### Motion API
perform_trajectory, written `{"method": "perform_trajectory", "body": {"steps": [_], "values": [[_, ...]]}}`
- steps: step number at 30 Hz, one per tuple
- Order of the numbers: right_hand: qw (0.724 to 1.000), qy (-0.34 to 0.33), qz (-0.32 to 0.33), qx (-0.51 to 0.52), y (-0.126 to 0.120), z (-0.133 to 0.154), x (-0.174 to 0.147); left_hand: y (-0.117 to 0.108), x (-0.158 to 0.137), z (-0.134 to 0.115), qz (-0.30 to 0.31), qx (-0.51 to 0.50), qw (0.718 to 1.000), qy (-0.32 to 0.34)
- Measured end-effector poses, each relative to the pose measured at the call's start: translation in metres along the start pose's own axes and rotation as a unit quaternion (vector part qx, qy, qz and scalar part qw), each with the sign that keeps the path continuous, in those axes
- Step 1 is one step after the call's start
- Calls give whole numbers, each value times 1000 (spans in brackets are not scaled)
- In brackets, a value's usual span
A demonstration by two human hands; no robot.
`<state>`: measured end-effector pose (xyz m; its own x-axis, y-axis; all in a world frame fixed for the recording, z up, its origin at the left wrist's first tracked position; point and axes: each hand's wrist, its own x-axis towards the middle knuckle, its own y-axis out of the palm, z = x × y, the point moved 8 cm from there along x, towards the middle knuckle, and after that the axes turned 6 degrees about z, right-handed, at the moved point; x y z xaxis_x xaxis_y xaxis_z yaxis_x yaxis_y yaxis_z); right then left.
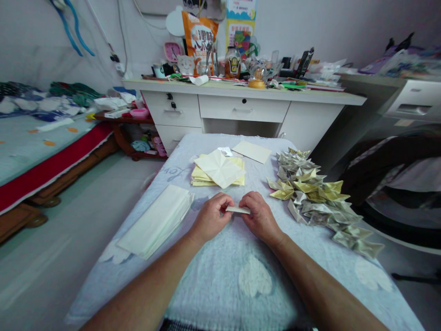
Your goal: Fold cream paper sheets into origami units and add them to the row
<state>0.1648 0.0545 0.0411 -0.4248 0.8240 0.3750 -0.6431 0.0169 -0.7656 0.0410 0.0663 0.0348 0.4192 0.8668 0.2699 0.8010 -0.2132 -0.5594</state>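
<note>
Between my two hands is a small folded strip of pale paper, held just above the cloth. My left hand pinches its left end, with thumb and fingers closed. At the other end, my right hand grips the paper the same way. Beyond the hands, a creased white paper square lies on a stack of yellow paper. To the left rests a long stack of white folded paper. Many folded paper pieces, grey and yellow, are heaped on the right.
A blue patterned cloth covers the table. A pale card lies near its far edge. Behind stands a white desk crowded with a jar, an orange bag and clutter. A bed is at left, a washing machine at right.
</note>
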Motion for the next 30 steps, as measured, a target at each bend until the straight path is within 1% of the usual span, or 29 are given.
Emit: {"method": "perform_trajectory", "body": {"steps": [4,10,14,17,21,26,30], "values": [[999,0,26,-26,8,2,0,1,1,-6,9,27,999,19],[997,14,70,-35,15,2,0,9,0,-3,44,47,998,15],[994,16,99,-41,20,0,0,13,-2,0,67,90,994,7],[992,14,117,-42,21,1,-1,13,-3,0,69,131,989,13],[990,17,130,-46,22,1,-1,14,-4,2,77,171,982,15],[989,24,136,-51,24,-2,-1,15,-4,6,79,187,979,6],[989,25,133,-52,24,-3,-1,14,-6,4,80,202,976,18]]}}
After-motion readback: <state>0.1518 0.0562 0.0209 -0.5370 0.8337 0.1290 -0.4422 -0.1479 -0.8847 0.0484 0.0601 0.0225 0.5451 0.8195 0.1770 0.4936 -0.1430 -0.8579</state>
